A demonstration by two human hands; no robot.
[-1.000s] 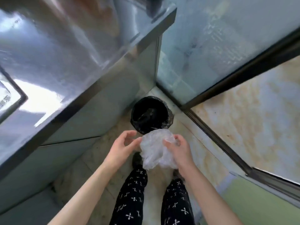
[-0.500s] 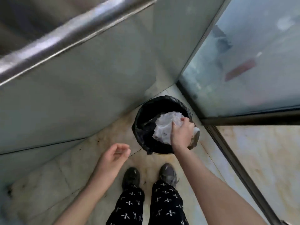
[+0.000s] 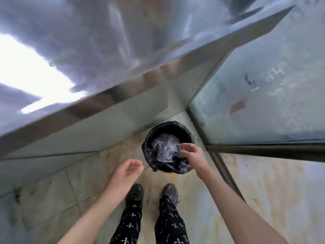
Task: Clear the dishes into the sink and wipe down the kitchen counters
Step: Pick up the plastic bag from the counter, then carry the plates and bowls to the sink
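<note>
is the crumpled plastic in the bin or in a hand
In the bin. The crumpled clear plastic lies inside the black-lined trash bin; the right hand hovers over it with loose fingers, gripping nothing.

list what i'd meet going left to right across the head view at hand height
left hand → crumpled clear plastic, lying in the black-lined bin → right hand → dark door track

glossy black plastic bin liner [image 3: 149, 148], crinkled clear plastic [image 3: 164, 147], shiny metal counter [image 3: 105, 59]
</note>
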